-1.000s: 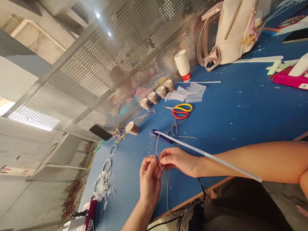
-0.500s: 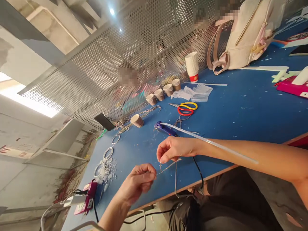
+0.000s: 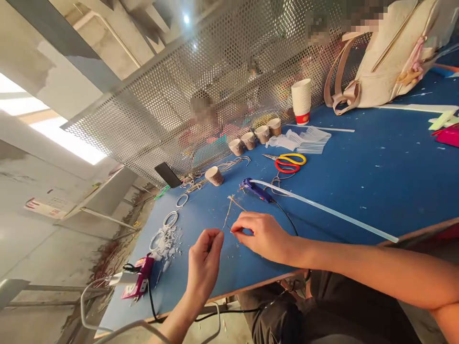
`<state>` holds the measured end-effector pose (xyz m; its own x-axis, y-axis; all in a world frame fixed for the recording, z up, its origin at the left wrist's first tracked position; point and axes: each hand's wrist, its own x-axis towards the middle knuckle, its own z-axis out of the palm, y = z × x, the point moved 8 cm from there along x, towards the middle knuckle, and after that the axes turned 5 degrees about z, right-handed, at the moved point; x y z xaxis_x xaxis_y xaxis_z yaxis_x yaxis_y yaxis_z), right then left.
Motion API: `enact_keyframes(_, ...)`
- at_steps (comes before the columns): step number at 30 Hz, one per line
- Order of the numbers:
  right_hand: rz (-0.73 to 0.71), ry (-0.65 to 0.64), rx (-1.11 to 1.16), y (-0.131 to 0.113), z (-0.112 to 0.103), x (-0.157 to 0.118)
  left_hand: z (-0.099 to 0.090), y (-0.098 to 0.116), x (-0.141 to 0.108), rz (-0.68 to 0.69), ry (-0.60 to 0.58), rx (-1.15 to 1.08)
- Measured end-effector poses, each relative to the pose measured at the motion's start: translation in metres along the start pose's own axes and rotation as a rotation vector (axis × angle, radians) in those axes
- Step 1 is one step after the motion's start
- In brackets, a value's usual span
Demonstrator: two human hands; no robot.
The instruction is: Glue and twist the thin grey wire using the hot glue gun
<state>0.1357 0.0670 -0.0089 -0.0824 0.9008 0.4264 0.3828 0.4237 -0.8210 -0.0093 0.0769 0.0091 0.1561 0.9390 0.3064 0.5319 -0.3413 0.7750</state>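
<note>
Perforated metal partition (image 3: 150, 110) slants across the back of the room, with people dimly visible through its holes; against it runs the blue table (image 3: 344, 186) where I sit, its top flecked with white bits. At the far right a cream backpack (image 3: 383, 62) leans by the partition, its pink straps hanging toward me; nearer, both my hands are over the table's front part, close together, nearly meeting at the fingertips. My left hand (image 3: 206, 253) is closed, thumb and forefinger pinching one end of a strand of twine (image 3: 227, 212); my right hand (image 3: 265, 236) is curled with its fingertips together at the same strand, though I cannot tell how firmly they grip it; the twine rises between my hands to a frayed bend, then slopes down behind my right hand. Just beyond lies a blue glue gun (image 3: 256, 190), a long translucent glue stick (image 3: 333, 215) jutting from it above my right forearm; a magenta power strip (image 3: 139, 282) sits at the left edge. Farther back stand a stack of paper cups (image 3: 301, 98) and scissors (image 3: 289, 162) with one yellow and one red handle; a black phone (image 3: 168, 175) rests by the partition; a lone cup (image 3: 214, 176) stands nearer than the row of four cups (image 3: 248, 140); three white rings (image 3: 177, 214) lie left, beside small white scraps (image 3: 168, 246).
</note>
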Motion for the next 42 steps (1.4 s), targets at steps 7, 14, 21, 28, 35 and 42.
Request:
enact_keyframes(7, 0.301, -0.112, 0.364, 0.025, 0.012, -0.008, 0.002, -0.01, 0.0, 0.027, -0.019, -0.005)
enact_keyframes(14, 0.531, -0.287, 0.594, 0.036, 0.037, -0.027, 0.003, 0.019, -0.016, 0.68, -0.012, 0.567)
enact_keyframes(21, 0.73, -0.536, 0.762, 0.037, 0.062, -0.049, 0.01, 0.021, -0.043, 1.084, -0.01, 0.952)
enact_keyframes(28, 0.998, -0.445, 1.139, 0.038, 0.063, -0.064, -0.004, 0.019, -0.039, 1.05, 0.02, 1.026)
enact_keyframes(35, 1.105, -0.4, 1.188, 0.044, 0.065, -0.09, -0.037, 0.015, -0.029, 0.766, 0.289, 0.778)
enact_keyframes(42, 0.52, -0.191, 0.249, 0.031, 0.003, -0.029, -0.032, 0.022, -0.037, 0.785, 0.339, 0.666)
